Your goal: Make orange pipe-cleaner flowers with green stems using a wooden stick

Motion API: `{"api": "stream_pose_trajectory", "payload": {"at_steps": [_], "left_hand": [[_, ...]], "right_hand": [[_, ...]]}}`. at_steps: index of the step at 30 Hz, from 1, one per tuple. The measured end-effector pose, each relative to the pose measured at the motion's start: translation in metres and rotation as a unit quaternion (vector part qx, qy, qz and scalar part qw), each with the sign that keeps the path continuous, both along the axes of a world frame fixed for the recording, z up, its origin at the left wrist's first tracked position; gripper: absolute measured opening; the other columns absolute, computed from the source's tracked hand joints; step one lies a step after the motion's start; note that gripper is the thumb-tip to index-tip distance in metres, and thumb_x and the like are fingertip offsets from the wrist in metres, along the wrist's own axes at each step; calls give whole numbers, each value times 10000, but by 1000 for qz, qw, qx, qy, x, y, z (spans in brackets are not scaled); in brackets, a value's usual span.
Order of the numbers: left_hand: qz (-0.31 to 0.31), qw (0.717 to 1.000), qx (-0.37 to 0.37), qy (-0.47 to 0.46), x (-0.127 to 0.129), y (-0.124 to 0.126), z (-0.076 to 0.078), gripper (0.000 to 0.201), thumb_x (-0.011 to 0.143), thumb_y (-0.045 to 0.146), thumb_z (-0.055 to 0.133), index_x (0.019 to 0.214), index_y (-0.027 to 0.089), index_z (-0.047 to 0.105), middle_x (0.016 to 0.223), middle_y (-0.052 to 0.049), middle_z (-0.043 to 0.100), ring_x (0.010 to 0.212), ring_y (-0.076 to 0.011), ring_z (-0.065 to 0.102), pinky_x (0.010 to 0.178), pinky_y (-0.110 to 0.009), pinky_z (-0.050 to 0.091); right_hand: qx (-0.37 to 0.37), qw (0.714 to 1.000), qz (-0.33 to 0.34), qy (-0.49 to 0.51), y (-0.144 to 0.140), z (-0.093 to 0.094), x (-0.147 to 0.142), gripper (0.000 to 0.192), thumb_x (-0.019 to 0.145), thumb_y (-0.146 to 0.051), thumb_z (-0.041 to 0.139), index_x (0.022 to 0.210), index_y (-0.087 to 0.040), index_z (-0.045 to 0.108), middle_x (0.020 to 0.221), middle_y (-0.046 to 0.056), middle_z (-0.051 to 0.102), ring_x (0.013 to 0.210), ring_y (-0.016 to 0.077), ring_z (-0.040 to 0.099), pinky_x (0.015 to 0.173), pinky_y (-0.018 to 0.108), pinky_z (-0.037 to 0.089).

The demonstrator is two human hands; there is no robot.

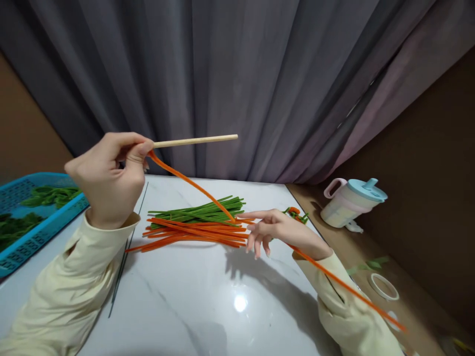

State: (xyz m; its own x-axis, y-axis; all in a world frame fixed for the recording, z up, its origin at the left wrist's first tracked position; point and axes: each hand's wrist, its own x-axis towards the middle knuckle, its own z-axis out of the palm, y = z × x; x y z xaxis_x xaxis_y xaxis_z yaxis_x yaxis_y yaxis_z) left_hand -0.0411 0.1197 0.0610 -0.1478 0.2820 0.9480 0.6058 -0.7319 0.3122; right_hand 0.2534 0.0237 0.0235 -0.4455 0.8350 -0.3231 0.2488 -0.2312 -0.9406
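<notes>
My left hand point(115, 173) is raised at the left, its thumb and forefinger closed on a thin pale wooden stick point(196, 141). The same pinch holds one end of an orange pipe cleaner point(189, 182). That strand slants down to my right hand point(278, 228), passes between its forefinger and thumb, and trails past the right sleeve. The other fingers of this hand hang loosely apart. Behind and under the strand lie a bunch of green pipe cleaners point(208, 210) and, nearer me, a bunch of orange pipe cleaners point(193, 231) on the white marbled table point(178, 287).
A blue basket point(44, 232) with green leafy pieces stands at the left. Beyond my right hand is a small orange and green piece point(297, 213). At the right, a lidded cup point(347, 202) and a white tape ring point(384, 287) rest on a brown surface. A grey curtain point(237, 89) hangs behind.
</notes>
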Motion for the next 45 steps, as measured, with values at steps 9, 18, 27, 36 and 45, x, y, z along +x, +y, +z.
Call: {"api": "stream_pose_trajectory", "payload": {"at_steps": [9, 18, 27, 36, 45], "left_hand": [[-51, 998, 19, -11, -1, 8, 6, 64, 723, 73, 688, 744, 134, 692, 514, 76, 574, 422, -53, 504, 386, -168, 382], [-244, 964, -104, -7, 28, -29, 3, 42, 805, 172, 662, 770, 153, 674, 528, 50, 588, 466, -62, 532, 432, -184, 434], [-228, 965, -48, -119, 29, -12, 0, 48, 796, 160, 653, 761, 127, 657, 578, 28, 613, 447, -52, 523, 432, -171, 426], [-170, 974, -19, -149, 14, 9, 2, 46, 788, 145, 650, 753, 115, 648, 554, 39, 597, 438, -53, 520, 451, -171, 453], [-171, 973, 6, -156, 7, 7, 5, 34, 787, 88, 630, 758, 96, 644, 558, 34, 590, 452, -56, 530, 432, -165, 435]], "right_hand": [[114, 898, -234, 355, 10, -3, 3, 382, 951, -360, 276, 1104, -185, 579, 1175, 42, 628, 1007, 89, 611, 755, 181, 534], [195, 934, -198, 223, 18, -23, -6, 500, 936, -552, 255, 1369, -310, 320, 1432, 26, 409, 1322, 142, 363, 1142, 401, 163], [221, 956, 144, -132, 0, -26, -24, 555, 852, -370, 576, 1357, -209, 411, 875, 30, 691, 671, 123, 604, 681, 260, 477], [457, 866, 45, -201, -15, -14, -27, 350, 953, -262, 388, 1285, -156, 428, 808, 35, 631, 670, 127, 565, 630, 241, 466], [636, 699, -25, -326, -45, 3, -22, 493, 877, 9, 313, 1337, -166, 345, 979, 96, 688, 839, 185, 671, 673, 290, 550]]}}
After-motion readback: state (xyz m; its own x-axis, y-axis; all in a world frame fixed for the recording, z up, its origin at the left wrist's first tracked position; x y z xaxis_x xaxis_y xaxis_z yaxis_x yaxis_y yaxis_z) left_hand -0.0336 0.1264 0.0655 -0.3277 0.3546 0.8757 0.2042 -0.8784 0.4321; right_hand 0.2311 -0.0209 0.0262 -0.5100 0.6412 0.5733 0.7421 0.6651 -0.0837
